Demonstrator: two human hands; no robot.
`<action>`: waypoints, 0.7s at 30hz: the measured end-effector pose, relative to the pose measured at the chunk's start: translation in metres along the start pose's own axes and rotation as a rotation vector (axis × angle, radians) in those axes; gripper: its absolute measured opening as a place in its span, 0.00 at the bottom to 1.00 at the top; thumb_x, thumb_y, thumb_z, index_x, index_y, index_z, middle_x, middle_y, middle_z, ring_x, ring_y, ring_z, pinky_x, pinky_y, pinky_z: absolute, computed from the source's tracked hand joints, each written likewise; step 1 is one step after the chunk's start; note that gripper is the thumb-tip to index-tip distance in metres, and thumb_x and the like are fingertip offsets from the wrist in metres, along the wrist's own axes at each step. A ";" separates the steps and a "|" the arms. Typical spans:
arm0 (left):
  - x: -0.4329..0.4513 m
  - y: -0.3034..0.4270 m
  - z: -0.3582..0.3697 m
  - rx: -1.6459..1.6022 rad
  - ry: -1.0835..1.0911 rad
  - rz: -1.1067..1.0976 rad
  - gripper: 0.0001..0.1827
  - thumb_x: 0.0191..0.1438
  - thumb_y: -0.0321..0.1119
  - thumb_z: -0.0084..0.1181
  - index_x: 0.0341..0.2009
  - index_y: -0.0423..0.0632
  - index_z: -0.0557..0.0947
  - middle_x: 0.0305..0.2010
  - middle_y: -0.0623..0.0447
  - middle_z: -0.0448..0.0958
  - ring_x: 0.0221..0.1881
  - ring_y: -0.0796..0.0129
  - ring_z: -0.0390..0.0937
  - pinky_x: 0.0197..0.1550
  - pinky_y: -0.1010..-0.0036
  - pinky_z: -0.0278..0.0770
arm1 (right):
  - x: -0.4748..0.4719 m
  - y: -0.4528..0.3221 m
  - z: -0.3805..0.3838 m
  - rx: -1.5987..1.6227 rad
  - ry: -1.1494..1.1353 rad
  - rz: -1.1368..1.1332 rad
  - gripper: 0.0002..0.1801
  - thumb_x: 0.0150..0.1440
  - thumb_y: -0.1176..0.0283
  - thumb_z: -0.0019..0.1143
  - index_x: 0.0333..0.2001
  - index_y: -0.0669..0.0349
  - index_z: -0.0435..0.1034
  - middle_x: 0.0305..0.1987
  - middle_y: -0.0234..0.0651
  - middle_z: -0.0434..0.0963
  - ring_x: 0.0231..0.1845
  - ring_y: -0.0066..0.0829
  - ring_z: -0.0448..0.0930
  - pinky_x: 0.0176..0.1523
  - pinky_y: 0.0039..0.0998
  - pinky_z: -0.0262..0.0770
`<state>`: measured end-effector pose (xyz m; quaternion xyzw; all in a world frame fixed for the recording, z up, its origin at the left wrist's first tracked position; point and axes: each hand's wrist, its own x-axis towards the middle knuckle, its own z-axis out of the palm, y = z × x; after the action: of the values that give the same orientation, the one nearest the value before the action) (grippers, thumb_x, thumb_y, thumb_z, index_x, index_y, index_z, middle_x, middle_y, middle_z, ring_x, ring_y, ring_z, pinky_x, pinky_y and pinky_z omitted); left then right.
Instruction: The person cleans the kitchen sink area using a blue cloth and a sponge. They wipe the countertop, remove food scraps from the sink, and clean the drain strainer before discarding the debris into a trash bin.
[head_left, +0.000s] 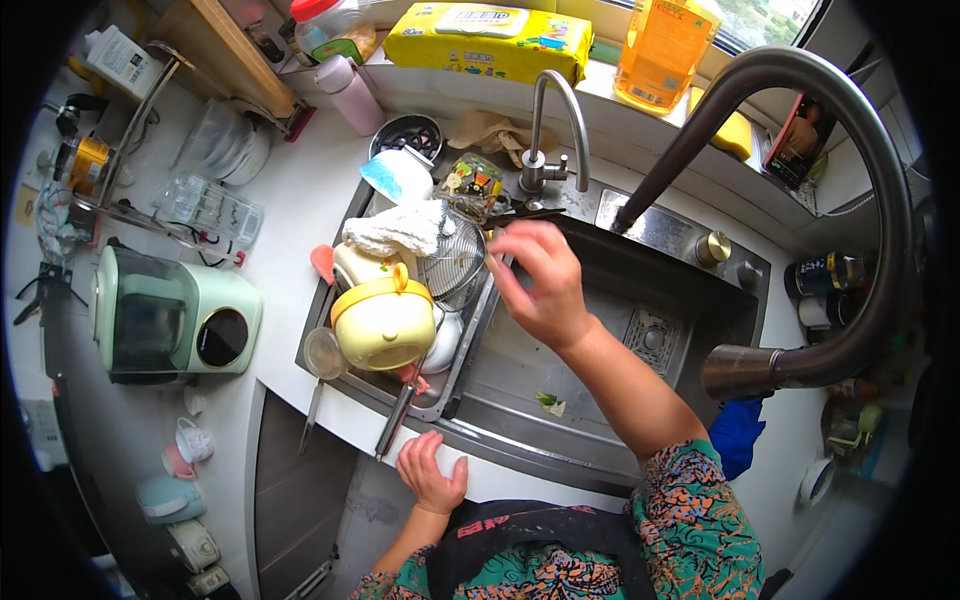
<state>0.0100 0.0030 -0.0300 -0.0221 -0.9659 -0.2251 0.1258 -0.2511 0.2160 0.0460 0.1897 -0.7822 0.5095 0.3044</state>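
My right hand (544, 281) hangs above the left part of the steel sink basin (517, 375). Its fingers curl towards the thumb and are blurred; whether anything small sits between the tips is unclear. Beside those fingertips is a wire mesh strainer (452, 259) in the drying rack (450, 397). A white knitted cloth (394, 229) drapes over the dishes there, behind a pale yellow pot (386, 326) with a darker yellow rim. My left hand (433, 471) rests on the counter's front edge, fingers slightly apart, near a dark utensil handle (394, 424).
A large curved faucet (810, 71) arches over the sink's right side, with a slim tap (536, 142) behind the basin. Vegetable scraps (551, 403) lie near the drain (651, 337). A green appliance (176, 315) stands left. Yellow wipes (487, 45) and an orange bottle (664, 52) line the sill.
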 end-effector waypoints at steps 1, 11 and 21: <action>0.000 0.001 -0.002 -0.004 -0.007 -0.009 0.28 0.46 0.45 0.61 0.50 0.45 0.75 0.51 0.46 0.74 0.54 0.48 0.67 0.59 0.56 0.60 | 0.015 0.001 0.007 -0.037 0.015 -0.027 0.09 0.48 0.76 0.65 0.36 0.61 0.75 0.44 0.45 0.76 0.44 0.43 0.78 0.47 0.37 0.75; 0.002 0.003 -0.001 -0.051 -0.026 0.006 0.27 0.42 0.38 0.60 0.49 0.43 0.74 0.51 0.45 0.73 0.54 0.46 0.66 0.60 0.54 0.60 | 0.111 0.072 0.084 0.045 0.053 0.823 0.37 0.51 0.57 0.60 0.60 0.67 0.63 0.61 0.51 0.66 0.61 0.46 0.70 0.65 0.37 0.64; 0.005 0.002 -0.004 -0.056 -0.018 0.022 0.27 0.42 0.40 0.60 0.48 0.42 0.75 0.50 0.44 0.74 0.52 0.46 0.68 0.58 0.54 0.62 | 0.140 0.081 0.081 -0.174 -0.053 1.067 0.26 0.51 0.57 0.57 0.44 0.69 0.76 0.50 0.54 0.79 0.55 0.50 0.78 0.60 0.40 0.72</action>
<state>0.0062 0.0030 -0.0244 -0.0382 -0.9601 -0.2503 0.1191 -0.4272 0.1773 0.0603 -0.2471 -0.8167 0.5215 -0.0018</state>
